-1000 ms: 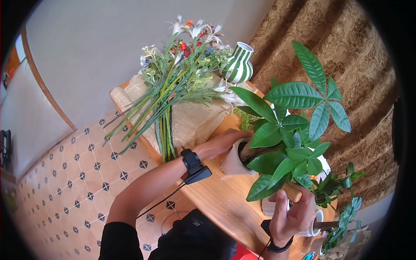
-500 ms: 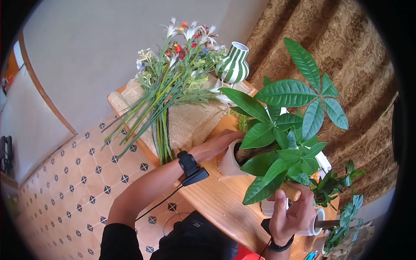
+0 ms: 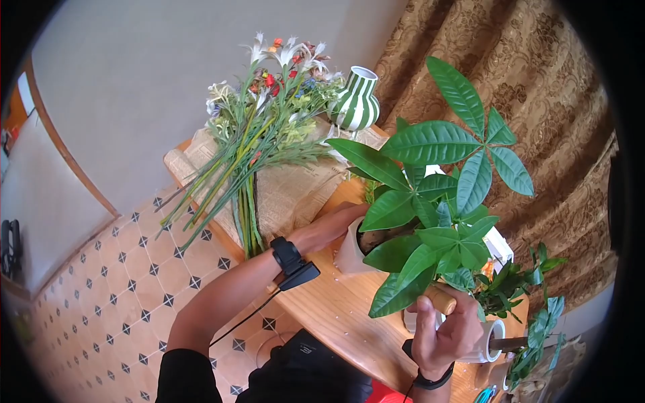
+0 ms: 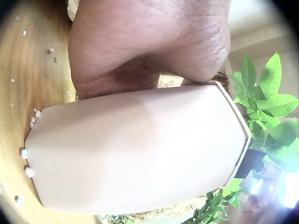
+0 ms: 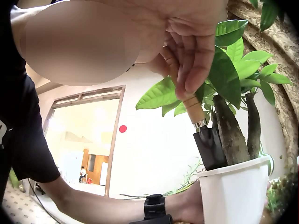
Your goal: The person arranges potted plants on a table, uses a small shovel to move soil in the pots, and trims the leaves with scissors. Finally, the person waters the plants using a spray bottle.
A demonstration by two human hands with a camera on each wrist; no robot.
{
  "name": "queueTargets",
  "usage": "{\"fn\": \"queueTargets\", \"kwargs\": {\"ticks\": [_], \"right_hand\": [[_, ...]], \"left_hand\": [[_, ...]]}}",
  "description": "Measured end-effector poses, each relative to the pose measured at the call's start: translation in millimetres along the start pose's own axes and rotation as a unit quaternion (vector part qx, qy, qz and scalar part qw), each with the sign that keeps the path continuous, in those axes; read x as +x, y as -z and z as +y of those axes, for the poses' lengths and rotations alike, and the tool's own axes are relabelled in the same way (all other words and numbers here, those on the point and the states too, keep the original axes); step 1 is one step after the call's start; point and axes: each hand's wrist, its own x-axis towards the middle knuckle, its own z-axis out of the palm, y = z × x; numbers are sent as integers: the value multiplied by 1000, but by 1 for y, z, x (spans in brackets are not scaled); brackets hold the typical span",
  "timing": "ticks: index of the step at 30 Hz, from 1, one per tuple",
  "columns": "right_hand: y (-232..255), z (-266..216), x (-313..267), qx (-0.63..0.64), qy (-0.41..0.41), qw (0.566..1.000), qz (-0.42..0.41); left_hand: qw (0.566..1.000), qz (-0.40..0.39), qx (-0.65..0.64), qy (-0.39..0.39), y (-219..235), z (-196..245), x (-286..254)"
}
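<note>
A white flowerpot (image 3: 348, 252) stands on the wooden table, holding a leafy green plant (image 3: 440, 142) with thick brown trunks (image 5: 230, 133). My left hand (image 3: 332, 226) holds the pot's far left side; in the left wrist view this hand (image 4: 149, 44) lies against the wall near the rim, its fingertips hidden. My right hand (image 3: 449, 332) grips the wooden handle (image 3: 440, 300) of a small trowel. In the right wrist view the trowel's black blade (image 5: 210, 148) points down inside the pot's rim, close beside the trunks. Soil is hidden there.
Cut flowers (image 3: 269, 121) lie on printed brown paper (image 3: 295, 191) at the table's far left, by a green-and-white striped vase (image 3: 356, 101). Another white pot (image 3: 490, 342) and more plants (image 3: 504, 289) crowd the right. White crumbs (image 4: 29, 171) dot the tabletop; a patterned curtain (image 3: 564, 121) hangs behind.
The head view has turned slightly, so the table's things sit further left in it. Both hands keep their holds on the flowerpot and the trowel, with the trowel's handle leaning a little differently.
</note>
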Motion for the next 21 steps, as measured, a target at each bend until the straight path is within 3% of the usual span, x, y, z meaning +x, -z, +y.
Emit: {"fn": "queueTargets", "kwargs": {"ticks": [6, 8, 16, 18, 21], "right_hand": [[2, -2, 3, -2, 11, 999, 32], [-3, -2, -5, 55, -90, 991, 89], [-4, 1, -8, 21, -84, 995, 37], [-1, -1, -2, -2, -4, 999, 44], [0, 0, -3, 27, -13, 997, 64]], "left_hand": [[1000, -4, 6, -7, 1, -1, 0], [1000, -4, 7, -8, 1, -1, -1], [1000, -1, 14, -18, 2, -1, -2], [1000, 2, 20, -22, 3, 0, -4], [1000, 7, 8, -24, 3, 0, -5]]}}
